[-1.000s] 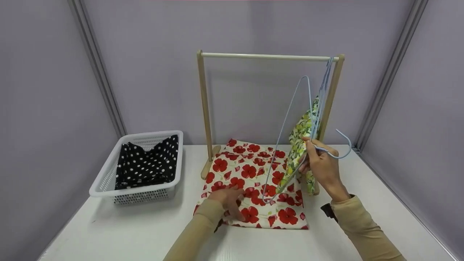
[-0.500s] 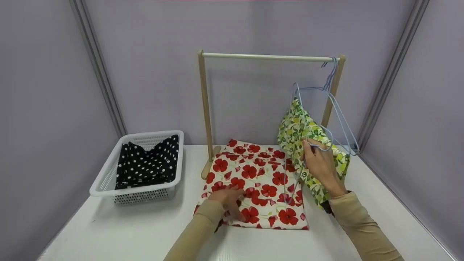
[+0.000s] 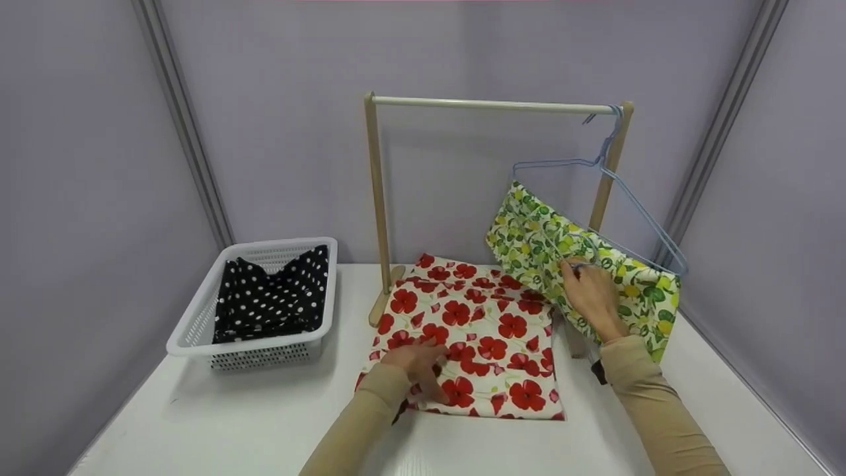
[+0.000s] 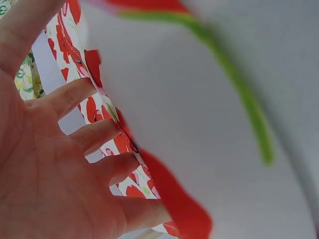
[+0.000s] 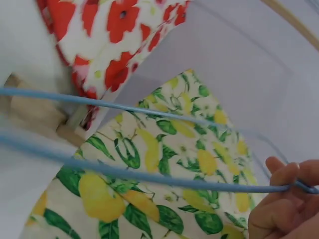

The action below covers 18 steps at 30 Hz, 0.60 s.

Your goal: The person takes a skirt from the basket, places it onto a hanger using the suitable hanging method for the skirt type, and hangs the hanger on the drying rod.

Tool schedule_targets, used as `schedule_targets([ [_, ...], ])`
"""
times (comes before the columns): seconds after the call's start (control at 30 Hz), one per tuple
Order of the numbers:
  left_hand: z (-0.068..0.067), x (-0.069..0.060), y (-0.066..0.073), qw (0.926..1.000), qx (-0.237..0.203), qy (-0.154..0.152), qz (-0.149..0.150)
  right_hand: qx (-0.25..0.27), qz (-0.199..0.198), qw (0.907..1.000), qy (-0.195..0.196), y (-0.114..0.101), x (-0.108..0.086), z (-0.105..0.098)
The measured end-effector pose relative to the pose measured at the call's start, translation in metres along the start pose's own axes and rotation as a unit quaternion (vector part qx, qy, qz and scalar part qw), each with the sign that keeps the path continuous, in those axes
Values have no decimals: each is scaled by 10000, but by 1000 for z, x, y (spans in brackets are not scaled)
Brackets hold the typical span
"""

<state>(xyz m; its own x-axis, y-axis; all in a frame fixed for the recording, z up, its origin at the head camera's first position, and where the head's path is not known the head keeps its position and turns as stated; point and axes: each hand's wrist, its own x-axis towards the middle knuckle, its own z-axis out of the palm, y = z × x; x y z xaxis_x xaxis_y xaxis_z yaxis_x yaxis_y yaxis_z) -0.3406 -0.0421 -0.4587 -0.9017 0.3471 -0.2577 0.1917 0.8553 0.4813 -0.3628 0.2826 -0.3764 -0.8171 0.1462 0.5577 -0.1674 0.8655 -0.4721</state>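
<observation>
A white cloth with red flowers (image 3: 489, 344) lies spread under the rack. My left hand (image 3: 411, 365) rests on its near left part, and in the left wrist view the spread fingers (image 4: 97, 137) touch the fabric. My right hand (image 3: 591, 297) pinches a light blue wire hanger (image 5: 164, 180), whose two wires stretch across the right wrist view. Behind that hand, a lemon-print cloth (image 3: 529, 231) hangs tilted from one of the blue hangers (image 3: 640, 201) on the bar. The held hanger barely shows against the print in the head view.
A wooden rack with a white bar (image 3: 489, 104) stands behind the flowered cloth. To the left, a white plastic basket (image 3: 188, 336) contains a black polka-dot cloth (image 3: 268, 301). Grey panels (image 3: 99, 198) enclose the white table (image 3: 264, 423) at the back and sides.
The held hanger has turned from upright and wide to hardly visible before the lemon print. The lemon-print cloth has swung round to face the front, reaching further right. My left hand has stayed put.
</observation>
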Motion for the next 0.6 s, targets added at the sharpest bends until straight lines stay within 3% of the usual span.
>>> schedule_targets([
  [0.23,-2,4,0,9998,-37,-202,-64,-40,-212,9997,110,9,14,3],
  [0.4,-2,3,1,9996,-186,-166,-120,33,-199,9995,251,15,20,6],
  [0.6,-2,2,0,9994,-274,-162,-163,125,68,9999,-40,20,23,8],
])
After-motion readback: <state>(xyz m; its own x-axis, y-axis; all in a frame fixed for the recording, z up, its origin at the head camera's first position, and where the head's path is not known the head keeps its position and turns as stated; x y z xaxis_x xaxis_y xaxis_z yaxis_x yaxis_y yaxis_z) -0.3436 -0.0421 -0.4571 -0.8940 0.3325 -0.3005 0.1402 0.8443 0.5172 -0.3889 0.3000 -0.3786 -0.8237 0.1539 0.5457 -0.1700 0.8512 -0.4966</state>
